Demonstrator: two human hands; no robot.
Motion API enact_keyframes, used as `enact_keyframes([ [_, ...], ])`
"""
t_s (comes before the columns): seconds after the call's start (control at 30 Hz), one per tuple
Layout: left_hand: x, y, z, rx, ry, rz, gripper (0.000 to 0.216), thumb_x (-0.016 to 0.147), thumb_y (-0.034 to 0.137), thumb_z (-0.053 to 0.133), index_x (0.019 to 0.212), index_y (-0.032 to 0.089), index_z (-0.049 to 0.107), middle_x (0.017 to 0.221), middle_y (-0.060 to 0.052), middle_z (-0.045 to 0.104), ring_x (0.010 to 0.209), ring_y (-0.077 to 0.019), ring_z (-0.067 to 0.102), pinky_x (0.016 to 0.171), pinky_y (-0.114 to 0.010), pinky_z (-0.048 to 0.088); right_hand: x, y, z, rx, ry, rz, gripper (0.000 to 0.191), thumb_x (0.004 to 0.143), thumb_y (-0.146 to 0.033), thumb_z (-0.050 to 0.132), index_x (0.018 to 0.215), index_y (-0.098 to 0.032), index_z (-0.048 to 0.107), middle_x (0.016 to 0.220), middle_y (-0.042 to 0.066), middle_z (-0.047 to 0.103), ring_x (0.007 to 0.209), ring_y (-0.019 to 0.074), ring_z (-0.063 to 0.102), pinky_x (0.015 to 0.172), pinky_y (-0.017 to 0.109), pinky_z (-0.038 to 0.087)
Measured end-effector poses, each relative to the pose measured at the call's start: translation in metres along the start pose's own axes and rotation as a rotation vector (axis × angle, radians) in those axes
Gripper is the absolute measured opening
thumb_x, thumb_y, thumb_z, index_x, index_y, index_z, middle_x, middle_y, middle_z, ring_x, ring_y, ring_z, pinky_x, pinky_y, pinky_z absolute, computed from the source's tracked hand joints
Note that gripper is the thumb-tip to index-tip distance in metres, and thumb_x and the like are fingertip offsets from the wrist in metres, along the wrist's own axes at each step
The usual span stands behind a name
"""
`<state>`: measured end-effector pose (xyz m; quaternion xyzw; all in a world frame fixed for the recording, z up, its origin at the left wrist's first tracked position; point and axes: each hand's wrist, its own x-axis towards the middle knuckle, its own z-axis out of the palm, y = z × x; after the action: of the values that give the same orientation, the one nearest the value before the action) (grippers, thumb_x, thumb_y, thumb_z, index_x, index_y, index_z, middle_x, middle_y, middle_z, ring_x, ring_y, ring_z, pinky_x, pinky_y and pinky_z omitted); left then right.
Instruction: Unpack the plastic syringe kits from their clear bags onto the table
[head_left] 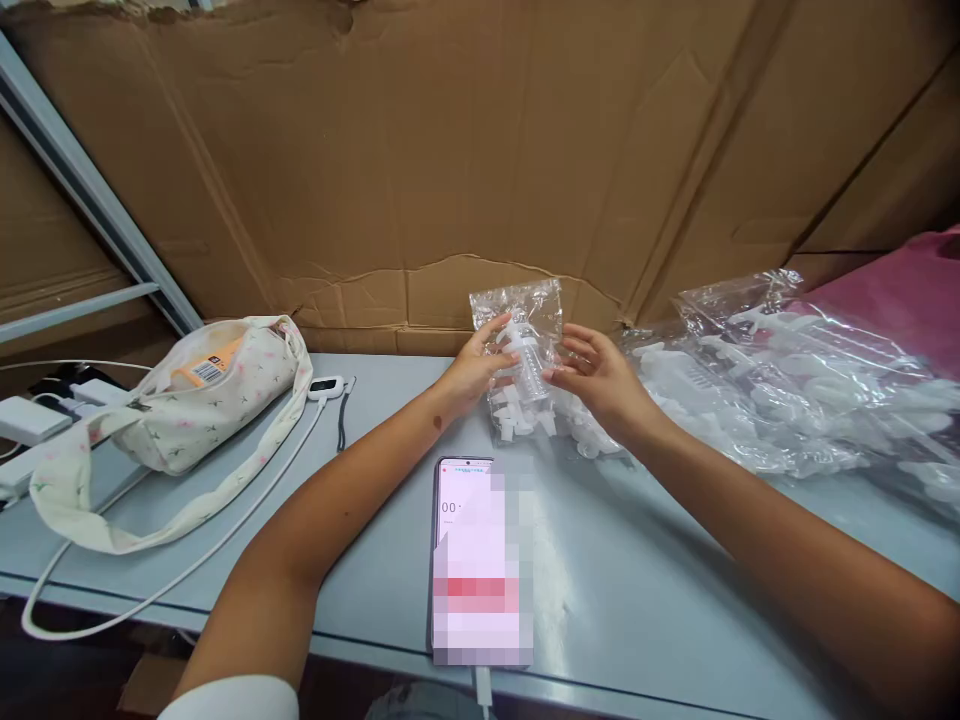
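A small clear bottle with a white spray top stands nearly upright inside a clear plastic bag. My left hand grips the bag and bottle from the left, thumb and fingers closed around the white top. On the other side, my right hand is half curled with its fingers apart. Its thumb tip reaches the bottle's right side, and the other fingertips are at the bag's edge. Just below the bottle, small white plastic pieces lie on the grey table, partly covered by plastic film.
Large clear bags of white spray tops lie at right, before a pink item. A phone on a cable lies in front. At left are a floral bag, a small white device and cables. Cardboard stands behind.
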<state>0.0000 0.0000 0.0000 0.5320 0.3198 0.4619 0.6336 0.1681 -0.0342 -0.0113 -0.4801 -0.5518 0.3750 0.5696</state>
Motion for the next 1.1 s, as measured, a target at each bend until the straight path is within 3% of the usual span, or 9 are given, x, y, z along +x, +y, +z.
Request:
enact_keyframes([
  [0.27,-0.016,0.028,-0.006,0.171,-0.197,0.091,0.049,0.074,0.017,0.072,0.119,0.031,0.061,0.114,-0.003,0.063,0.096,-0.0169,0.061,0.084,-0.032,0.047,-0.029,-0.018,-0.017,0.105,0.018,-0.045,0.091,0.058,-0.028,0.081,0.137,-0.03,0.035,0.127,0.011,0.054,0.116,0.0273,0.055,0.097,0.044,0.049],
  [0.43,-0.031,0.04,0.01,0.14,-0.034,0.146,0.036,0.079,0.015,0.067,0.113,0.023,0.065,0.119,-0.007,0.063,0.097,-0.0185,0.062,0.082,-0.032,0.048,-0.043,-0.02,-0.024,0.033,0.027,-0.016,0.089,0.067,-0.038,0.077,0.142,-0.032,0.029,0.125,0.009,0.058,0.113,0.0263,0.057,0.092,0.045,0.053],
  [0.53,-0.038,0.041,0.021,0.07,0.07,0.187,0.042,0.081,0.01,0.062,0.121,0.022,0.06,0.127,-0.007,0.059,0.099,-0.0183,0.062,0.084,-0.033,0.05,-0.045,-0.015,-0.027,0.119,-0.037,0.167,0.073,0.073,-0.046,0.072,0.136,-0.031,0.038,0.115,0.007,0.063,0.102,0.0241,0.063,0.084,0.041,0.056],
  [0.67,-0.043,0.039,0.03,0.015,0.122,0.282,0.056,0.085,0.009,0.056,0.136,0.028,0.046,0.14,-0.006,0.049,0.107,-0.0202,0.061,0.089,-0.036,0.051,-0.046,-0.005,-0.03,0.294,-0.255,0.354,0.045,0.08,-0.046,0.065,0.119,-0.03,0.051,0.106,0.004,0.066,0.08,0.0199,0.069,0.083,0.043,0.056],
  [0.77,-0.046,0.039,0.035,0.013,0.135,0.349,0.065,0.087,0.011,0.054,0.143,0.035,0.033,0.145,-0.003,0.043,0.114,-0.0223,0.058,0.093,-0.037,0.051,-0.047,0.004,-0.029,0.402,-0.336,0.454,0.027,0.083,-0.046,0.06,0.101,-0.025,0.056,0.098,0.005,0.068,0.087,0.0233,0.071,0.09,0.047,0.053],
  [0.87,-0.05,0.039,0.041,0.01,0.14,0.418,0.068,0.089,0.013,0.052,0.145,0.04,0.025,0.149,-0.001,0.038,0.117,-0.0224,0.056,0.095,-0.037,0.05,-0.052,0.007,-0.025,0.428,-0.366,0.433,0.027,0.085,-0.051,0.055,0.088,-0.024,0.055,0.089,0.006,0.068,0.093,0.0243,0.069,0.096,0.048,0.049],
  [1.0,-0.057,0.035,0.049,-0.038,0.126,0.452,0.07,0.088,0.011,0.053,0.144,0.041,0.024,0.149,0.0,0.035,0.116,-0.0217,0.057,0.093,-0.036,0.052,-0.062,0.0,-0.015,0.465,-0.381,0.301,0.033,0.081,-0.054,0.058,0.096,-0.024,0.057,0.108,0.008,0.068,0.105,0.0261,0.064,0.097,0.049,0.048],
  [1.1,-0.061,0.03,0.048,-0.04,0.109,0.397,0.071,0.086,0.009,0.055,0.142,0.04,0.025,0.145,-0.002,0.039,0.109,-0.0206,0.06,0.09,-0.036,0.054,-0.067,-0.007,-0.013,0.531,-0.285,0.264,0.034,0.079,-0.043,0.064,0.107,-0.026,0.058,0.124,0.006,0.063,0.111,0.0268,0.062,0.096,0.048,0.05],
])
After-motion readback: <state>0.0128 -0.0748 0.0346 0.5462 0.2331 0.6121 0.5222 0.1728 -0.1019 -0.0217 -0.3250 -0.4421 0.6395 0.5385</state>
